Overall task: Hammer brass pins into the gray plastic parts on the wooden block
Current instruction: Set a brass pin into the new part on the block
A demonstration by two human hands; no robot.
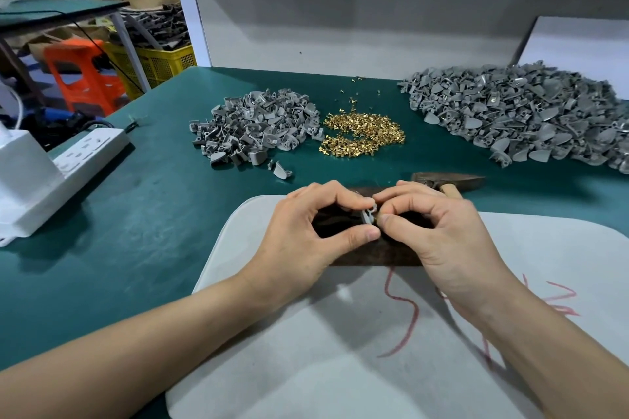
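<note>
Gray plastic part (369,216) pinched between both my hands, over the middle of the wooden block (384,253).
My left hand (306,231) grips the part with thumb and forefinger curled round it, and my right hand (439,231) pinches it from the other side; whether a pin sits between my fingertips I cannot tell. The block lies on a pale board (306,350). The hammer (446,180) lies untouched just behind the block's right end. Farther behind the block sits the pile of brass pins (362,134). A small heap of gray parts (255,126) lies behind the block to the left, a large heap (520,116) behind it to the right. A white power strip (78,163) lies well to the block's left.
</note>
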